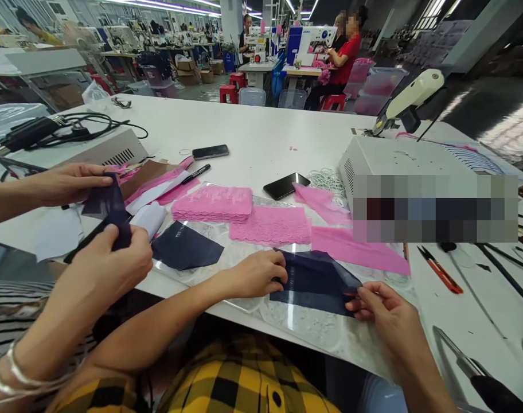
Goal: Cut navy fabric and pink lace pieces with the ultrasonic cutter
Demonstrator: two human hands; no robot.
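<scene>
My left hand (258,274) pinches the left edge of a navy sheer fabric piece (315,275) that lies on a clear plastic sheet (313,330) at the table's near edge. My right hand (384,312) grips the same piece at its lower right corner. Just beyond it lie pink lace pieces (270,225) and a folded pink lace stack (213,203). Another navy piece (184,248) lies flat to the left.
A co-worker's two hands (102,267) at the left hold another navy strip (109,212). Two phones (286,185) and a black pen (196,173) lie mid-table. Red snips (440,269) lie right, beside a white machine box (399,160). Cables (72,126) sit far left.
</scene>
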